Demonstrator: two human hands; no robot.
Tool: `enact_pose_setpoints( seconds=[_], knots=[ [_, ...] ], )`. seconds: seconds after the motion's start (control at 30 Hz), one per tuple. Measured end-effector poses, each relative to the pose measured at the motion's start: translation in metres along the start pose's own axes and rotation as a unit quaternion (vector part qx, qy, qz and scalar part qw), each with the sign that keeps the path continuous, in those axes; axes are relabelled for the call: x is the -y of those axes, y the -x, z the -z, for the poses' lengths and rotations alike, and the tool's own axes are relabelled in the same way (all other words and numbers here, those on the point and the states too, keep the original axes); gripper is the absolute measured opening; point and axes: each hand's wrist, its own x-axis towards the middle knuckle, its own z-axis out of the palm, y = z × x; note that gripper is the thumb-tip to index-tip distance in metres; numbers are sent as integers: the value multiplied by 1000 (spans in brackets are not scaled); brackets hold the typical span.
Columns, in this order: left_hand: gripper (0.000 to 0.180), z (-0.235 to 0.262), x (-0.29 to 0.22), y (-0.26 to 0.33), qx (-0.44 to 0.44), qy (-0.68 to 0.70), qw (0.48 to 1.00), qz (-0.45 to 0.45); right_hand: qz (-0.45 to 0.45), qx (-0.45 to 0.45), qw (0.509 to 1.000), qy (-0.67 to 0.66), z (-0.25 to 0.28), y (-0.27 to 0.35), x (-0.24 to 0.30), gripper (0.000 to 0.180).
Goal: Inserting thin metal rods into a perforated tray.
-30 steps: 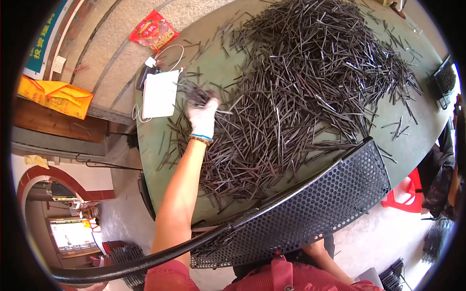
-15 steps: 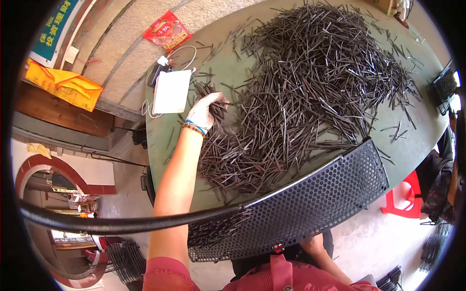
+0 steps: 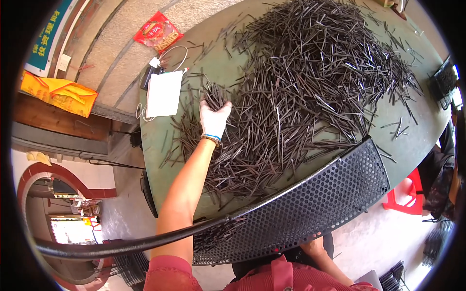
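A big heap of thin dark sticks (image 3: 310,82) covers a round green table (image 3: 422,140). My left hand (image 3: 213,116), in a white glove with a bead bracelet at the wrist, reaches to the heap's left side and is closed on a small bunch of sticks (image 3: 213,94) that fans out above the fingers. A black perforated tray (image 3: 310,208) with a long curved black rim lies tilted against the table's near edge and holds a few sticks at its left end. My right hand (image 3: 314,246) is under the tray's near edge, its fingers hidden by the tray.
A white pad (image 3: 164,93) with cables and a red packet (image 3: 158,31) lie at the table's far left. An orange bag (image 3: 58,92) sits on a ledge beyond. A second black tray (image 3: 444,80) is at the right rim, with a red stool (image 3: 403,199) below it.
My left hand went from lying spread on the sticks to closed around a bunch of them. The view has shifted a little to the right.
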Motion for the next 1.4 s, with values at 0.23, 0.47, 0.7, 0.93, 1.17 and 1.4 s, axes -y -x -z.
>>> enact_pose_setpoints(
  seconds=[0.23, 0.47, 0.7, 0.93, 1.17, 1.4],
  knots=[
    [13, 23, -28, -25, 182, 340, 896, 221, -24, 68, 997, 24, 8, -1, 4, 48],
    [22, 60, -64, -25, 179, 526, 805, 208, -30, 5, 997, -78, 19, -15, 21, 29],
    [16, 133, -91, -3, 147, 414, 882, 171, 32, -29, 992, -116, 10, -6, 25, 14],
    [44, 184, -137, 32, 284, 11, 943, 173, 72, -56, 990, -106, 18, -4, 35, 11],
    [80, 176, -119, 42, 335, -184, 919, 99, 75, -61, 985, -141, 19, -1, 42, 10],
    [50, 245, -118, 80, 293, 11, 941, 172, 100, -67, 982, -143, 22, 13, 43, 10]
  ],
)
